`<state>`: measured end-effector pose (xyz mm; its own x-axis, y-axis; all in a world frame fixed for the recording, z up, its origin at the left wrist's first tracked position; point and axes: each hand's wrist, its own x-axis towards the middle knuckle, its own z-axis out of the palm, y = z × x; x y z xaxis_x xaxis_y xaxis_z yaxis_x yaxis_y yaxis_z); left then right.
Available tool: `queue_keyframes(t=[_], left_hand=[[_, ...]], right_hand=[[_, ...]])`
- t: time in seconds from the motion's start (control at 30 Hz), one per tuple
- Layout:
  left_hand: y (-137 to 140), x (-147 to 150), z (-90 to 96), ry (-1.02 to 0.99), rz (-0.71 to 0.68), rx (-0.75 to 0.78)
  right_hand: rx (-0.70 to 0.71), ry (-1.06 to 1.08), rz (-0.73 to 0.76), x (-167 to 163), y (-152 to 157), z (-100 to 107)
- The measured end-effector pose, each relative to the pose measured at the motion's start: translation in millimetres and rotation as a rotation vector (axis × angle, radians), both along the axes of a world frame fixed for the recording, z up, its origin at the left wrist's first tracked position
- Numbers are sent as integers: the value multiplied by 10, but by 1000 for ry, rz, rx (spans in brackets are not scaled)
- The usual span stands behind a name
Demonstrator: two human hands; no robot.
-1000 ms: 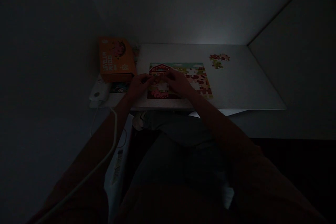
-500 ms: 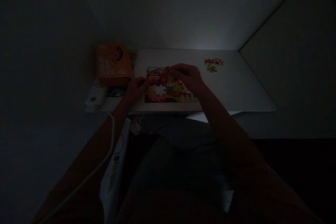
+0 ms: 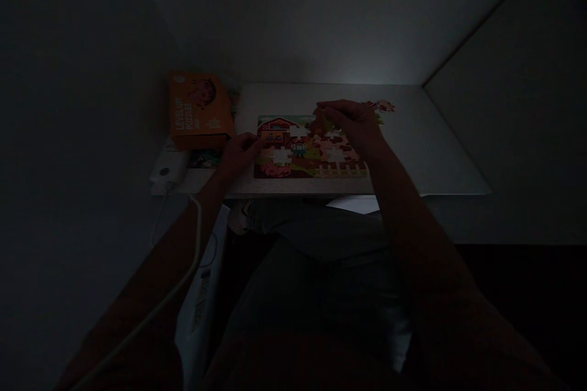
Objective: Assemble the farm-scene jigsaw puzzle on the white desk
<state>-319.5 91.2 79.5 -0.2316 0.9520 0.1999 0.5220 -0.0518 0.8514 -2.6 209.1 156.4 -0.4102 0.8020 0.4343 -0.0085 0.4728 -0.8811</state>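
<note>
On the white table lies a jigsaw puzzle with a farm picture: a red barn, animals and a fence. White gaps show in several places on it. My right hand is raised over the puzzle's upper right part, thumb and fingers pinched on a dark reddish-brown puzzle piece. At the puzzle's left edge rests my left hand, its fingertips touching the border beside the barn and its thumb a little apart. Loose puzzle pieces lie beyond my right hand, which partly covers them.
An orange puzzle box stands at the table's left end, on top of a dark printed picture. In front of it is a white device with a pale cable crossing my left forearm. Walls border the table. The light is dim.
My right hand has moved right and slightly up, carrying the piece away from beside the barn. A white gap there is now uncovered. My left hand has stayed at the puzzle's edge.
</note>
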Motion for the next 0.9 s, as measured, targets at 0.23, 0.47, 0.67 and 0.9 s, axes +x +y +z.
queue_keyframes(t=[0.23, 0.47, 0.67, 0.9], left_hand=[[3, 9, -6, -25, 15, 0], [-22, 2, 14, -46, -3, -30], [-20, 0, 22, -9, 3, -24], [3, 7, 6, -41, 16, -36]], right_hand=[[-14, -27, -20, 60, 70, -130], [11, -50, -2, 54, 95, -125], [16, -52, -17, 32, 22, -20], [10, -57, 20, 55, 33, -49]])
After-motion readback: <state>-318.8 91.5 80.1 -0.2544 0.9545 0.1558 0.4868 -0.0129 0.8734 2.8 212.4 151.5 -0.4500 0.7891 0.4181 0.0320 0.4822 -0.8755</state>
